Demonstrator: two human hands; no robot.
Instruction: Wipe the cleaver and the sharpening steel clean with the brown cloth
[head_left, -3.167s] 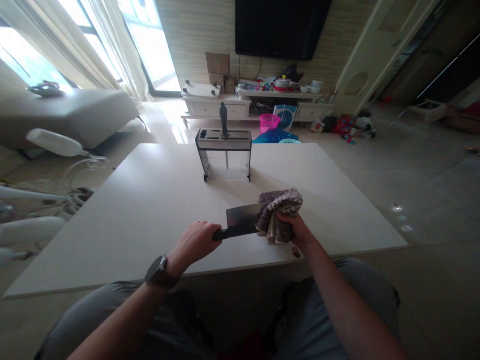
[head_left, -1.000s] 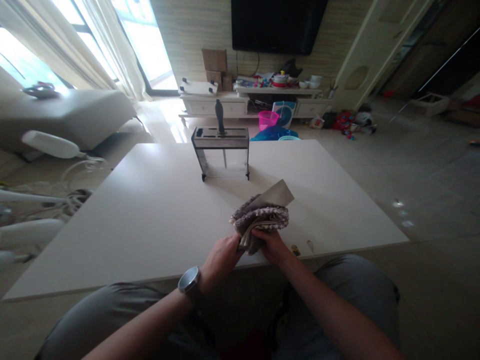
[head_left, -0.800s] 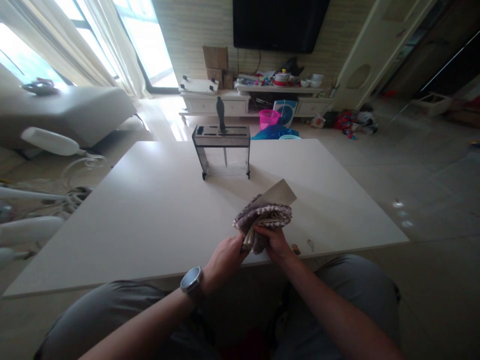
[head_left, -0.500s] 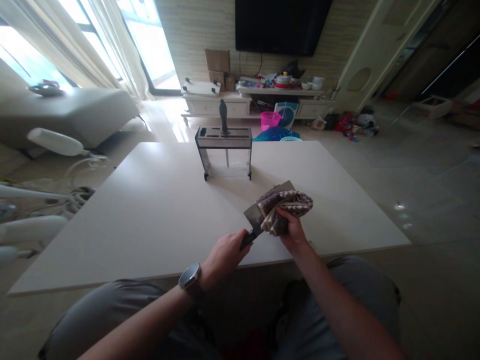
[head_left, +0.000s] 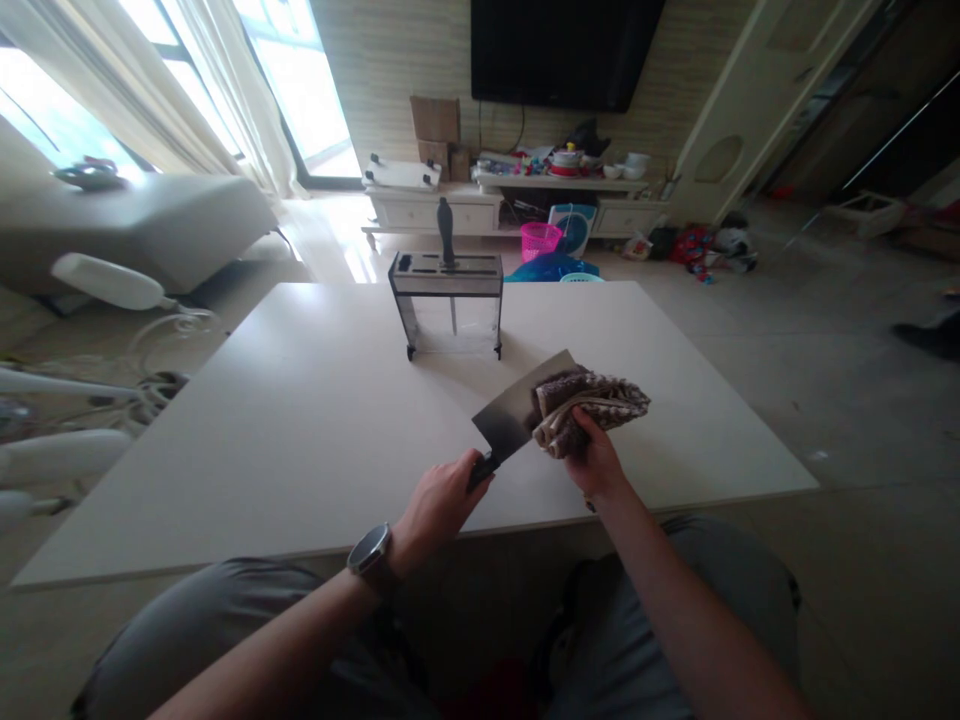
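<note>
Near side of knife block [head_left: 448, 274], likely a wiping step: left hand [head_left: 441, 500] clamped on cleaver [head_left: 510, 412] handle, right hand [head_left: 597, 462] clutching cloth [head_left: 600, 398] against blade; next stroke probably needs padding at the edge.

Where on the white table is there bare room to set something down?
The table is barest left of the knife block and left hand. Another patch lies between the cloth and the table's right edge. Crowded: the near middle, around the cleaver, cloth and right hand.
</note>
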